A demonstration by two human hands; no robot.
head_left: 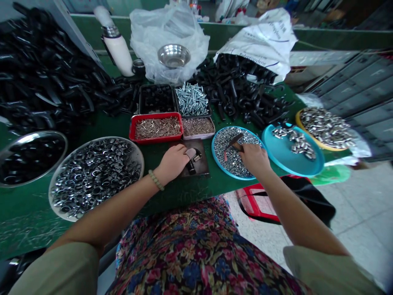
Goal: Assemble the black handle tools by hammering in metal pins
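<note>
My left hand (175,162) is closed around a small black part (194,160) that rests on a dark metal block (196,164) on the green table (24,213). One fingertip wears a pale cover. My right hand (253,157) grips a dark stick-like tool (232,142) and holds it over a blue plate (218,164) full of small shiny metal pieces.
A large pan of metal rings (95,174) lies at left, with a bowl of black parts (29,157) beyond it. Trays of pins (156,128) and screws (192,99) stand behind. Black parts (239,94) are heaped at the back. Further plates (291,147) sit at right.
</note>
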